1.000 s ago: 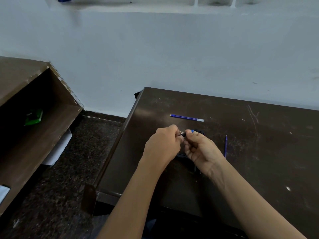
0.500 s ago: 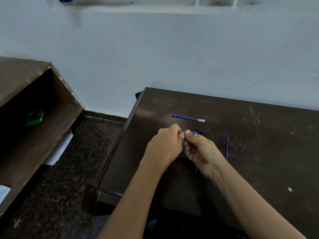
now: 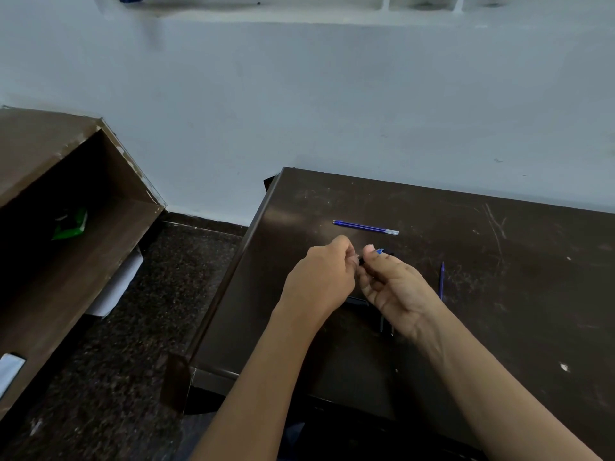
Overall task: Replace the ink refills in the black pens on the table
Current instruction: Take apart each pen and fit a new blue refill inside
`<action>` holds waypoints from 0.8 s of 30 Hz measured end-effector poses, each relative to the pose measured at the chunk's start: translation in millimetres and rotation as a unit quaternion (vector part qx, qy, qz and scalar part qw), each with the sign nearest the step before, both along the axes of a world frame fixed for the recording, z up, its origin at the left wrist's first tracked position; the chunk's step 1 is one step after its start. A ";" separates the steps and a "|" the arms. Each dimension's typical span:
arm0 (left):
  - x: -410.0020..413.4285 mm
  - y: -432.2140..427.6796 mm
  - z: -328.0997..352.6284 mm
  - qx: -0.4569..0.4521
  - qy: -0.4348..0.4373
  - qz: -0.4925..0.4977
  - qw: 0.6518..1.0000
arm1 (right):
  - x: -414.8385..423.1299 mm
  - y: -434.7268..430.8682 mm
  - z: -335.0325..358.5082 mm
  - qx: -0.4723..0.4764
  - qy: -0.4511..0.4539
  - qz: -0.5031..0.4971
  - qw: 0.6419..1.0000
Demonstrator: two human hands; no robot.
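Hands (image 3: 319, 281) (image 3: 394, 284) on black pen (image 3: 361, 261); green packet (image 3: 70, 224) inside shelf (image 3: 109, 237).

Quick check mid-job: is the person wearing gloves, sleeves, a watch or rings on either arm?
No. The left hand and right hand are ungloved, with no rings showing. The left forearm and right forearm are bare down to the bottom edge of the head view: no sleeves, watch, bracelet or markings visible.
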State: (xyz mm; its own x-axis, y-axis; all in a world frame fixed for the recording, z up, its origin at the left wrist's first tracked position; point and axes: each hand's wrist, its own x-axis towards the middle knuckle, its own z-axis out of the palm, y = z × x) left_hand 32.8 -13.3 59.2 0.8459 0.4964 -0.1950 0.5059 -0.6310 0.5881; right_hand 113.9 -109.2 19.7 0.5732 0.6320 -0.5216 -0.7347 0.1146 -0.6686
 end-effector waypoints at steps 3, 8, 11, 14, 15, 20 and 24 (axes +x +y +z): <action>1.0 -0.2 -1.3 0.000 0.009 -0.008 1.000 | -0.8 0.2 -0.8 -0.019 0.007 -0.016 1.000; 3.3 2.5 -7.8 0.032 0.004 -0.006 0.999 | 7.1 -0.7 1.5 0.013 0.044 -0.092 0.995; 1.4 3.3 -8.1 0.043 0.001 -0.010 0.999 | 17.9 -4.2 2.3 0.026 0.046 -0.163 0.985; -0.2 5.5 -7.8 0.063 0.005 0.004 0.998 | 34.8 -11.6 5.9 0.033 0.026 -0.281 0.959; -0.7 6.5 -7.7 0.074 0.006 0.014 0.997 | 40.5 -15.1 6.1 0.025 0.008 -0.305 0.952; -1.8 9.2 -6.5 0.081 -0.018 0.074 0.994 | 39.6 -20.2 -2.1 -0.181 -0.353 -0.105 0.912; 0.2 7.4 -4.4 0.076 -0.034 0.095 0.992 | 8.7 -5.9 -17.6 -0.308 -0.606 0.144 0.719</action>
